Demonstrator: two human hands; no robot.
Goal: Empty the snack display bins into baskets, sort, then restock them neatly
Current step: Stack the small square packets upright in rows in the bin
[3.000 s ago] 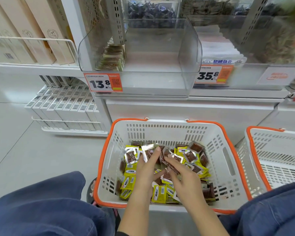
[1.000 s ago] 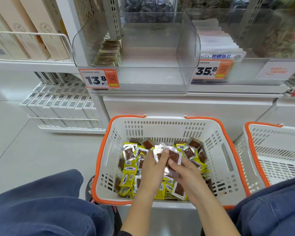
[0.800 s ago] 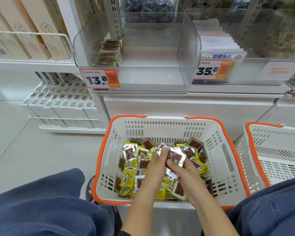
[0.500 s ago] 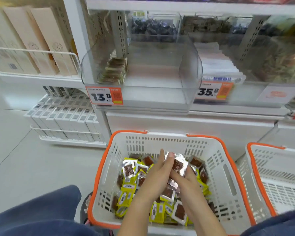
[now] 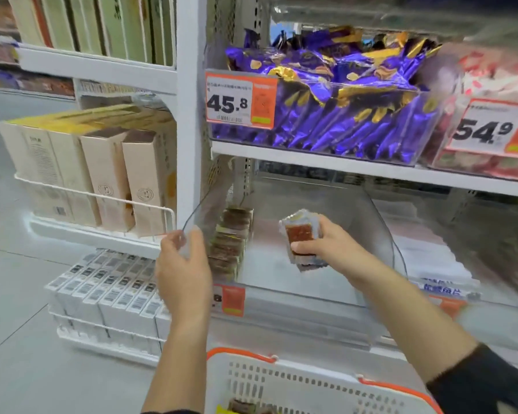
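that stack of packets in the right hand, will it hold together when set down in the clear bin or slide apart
Probably prone to sliding: the stack of packets looks glossy and is only pinched by the right hand. Likely light, since one hand lifts it. Leaning it against the row already in the clear bin should keep it upright.

Tan cartons (image 5: 102,174) behind a wire rail, left of the left fingers (image 5: 198,246); below them I see white barcoded boxes (image 5: 108,294). Price tag 45.8 (image 5: 240,100) above; tag 54.9 (image 5: 488,127) up-right of the right fingers (image 5: 323,227).
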